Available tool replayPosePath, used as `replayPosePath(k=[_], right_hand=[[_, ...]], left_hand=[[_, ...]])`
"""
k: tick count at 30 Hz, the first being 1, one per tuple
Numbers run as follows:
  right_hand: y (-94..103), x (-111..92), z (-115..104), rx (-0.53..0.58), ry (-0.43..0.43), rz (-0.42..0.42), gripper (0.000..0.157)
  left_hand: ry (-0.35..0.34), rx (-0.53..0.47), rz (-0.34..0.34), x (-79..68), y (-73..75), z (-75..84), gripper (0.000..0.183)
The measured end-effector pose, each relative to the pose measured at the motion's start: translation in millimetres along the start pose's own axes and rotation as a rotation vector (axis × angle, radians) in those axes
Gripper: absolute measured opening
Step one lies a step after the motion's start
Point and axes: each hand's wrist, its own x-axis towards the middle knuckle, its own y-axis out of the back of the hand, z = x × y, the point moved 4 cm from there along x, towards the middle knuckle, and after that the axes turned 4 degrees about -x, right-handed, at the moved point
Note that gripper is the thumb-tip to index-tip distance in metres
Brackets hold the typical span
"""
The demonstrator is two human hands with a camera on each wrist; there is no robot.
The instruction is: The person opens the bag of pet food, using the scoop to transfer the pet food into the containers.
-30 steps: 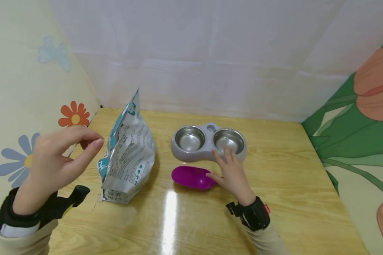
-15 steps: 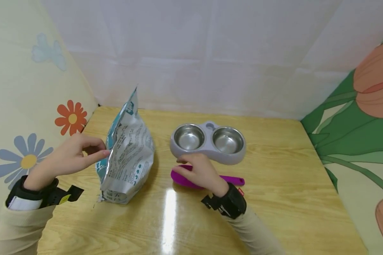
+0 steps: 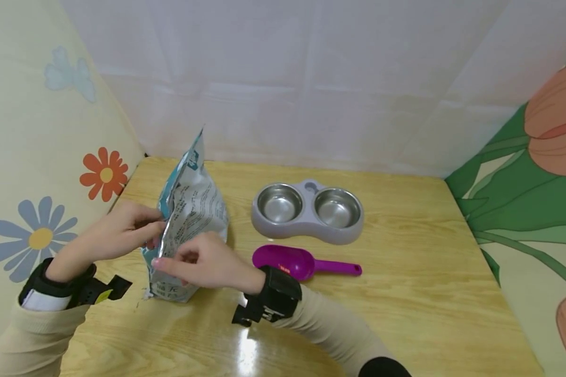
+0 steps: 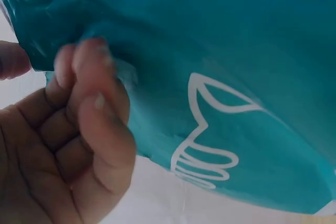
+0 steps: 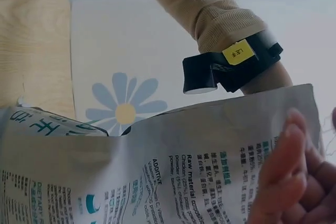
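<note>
A pet food bag (image 3: 195,214), teal on one side and silver with print on the other, stands on the left of the table. My left hand (image 3: 124,230) is at its top edge, fingers curled against the teal side (image 4: 236,40) and thumb by the rim, pinching it. From the printed side, my right hand (image 3: 212,262) reaches over the near end, its thumb tip right at the rim. In the right wrist view its fingers (image 5: 283,171) are blurred, loosely bent in front of the print. A purple scoop (image 3: 285,260) lies beside the right wrist.
A grey double pet bowl (image 3: 308,225) with two steel dishes stands behind the scoop on the wooden table (image 3: 429,293). A white sheet (image 3: 283,78) hangs at the back, and flower-printed walls flank both sides.
My right hand has come left from over the bowl, past the scoop, to the bag, leaving the scoop lying there. My left hand has moved right and down onto the bag's top edge.
</note>
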Motion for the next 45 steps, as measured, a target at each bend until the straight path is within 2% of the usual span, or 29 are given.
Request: replayPosePath(k=[2,4,6,9,14,19,25,31,37,45], right_hand=[[-2.0,2.7,0.7,0.013,-0.022,0.027,0.034],[-3.2,4.1,0.2,0.015,-0.008,0.061,0.032],[-4.3,5.1,-1.4,-0.004,0.016,0.089,0.029],[-5.7,6.6,-4.9,-0.089,0.035,0.13,0.024],[-5.4,8.1,-7.7,-0.176,0.015,0.16,0.021],[0.5,8.3,-8.3,-0.179,0.054,0.207,0.022],[8.4,9.7,-6.3,-0.176,0.105,0.253,0.025],[16.5,14.8,-1.6,-0.15,0.078,0.259,0.029],[20.3,16.3,-0.4,-0.132,0.019,0.237,0.028],[19.4,15.3,0.6,-0.141,0.007,0.21,0.022]], left_hand=[[-0.008,-0.039,-0.021,-0.7,-1.8,-0.4,0.034],[-0.011,-0.053,-0.032,-1.3,-3.7,0.0,0.035],[-0.021,-0.038,-0.027,-1.9,-4.9,1.4,0.035],[-0.035,-0.001,-0.01,-2.9,-6.0,3.2,0.035],[-0.044,0.047,0.028,-2.7,-6.5,2.7,0.033],[-0.055,0.067,0.061,3.1,-7.8,-0.6,0.031],[-0.032,0.072,0.099,11.6,-7.2,-4.5,0.032],[-0.034,0.038,0.1,20.8,-4.3,-8.6,0.031],[-0.021,-0.021,0.052,22.6,-2.9,-9.0,0.028],[-0.028,-0.02,-0.103,14.3,0.9,-4.5,0.012]])
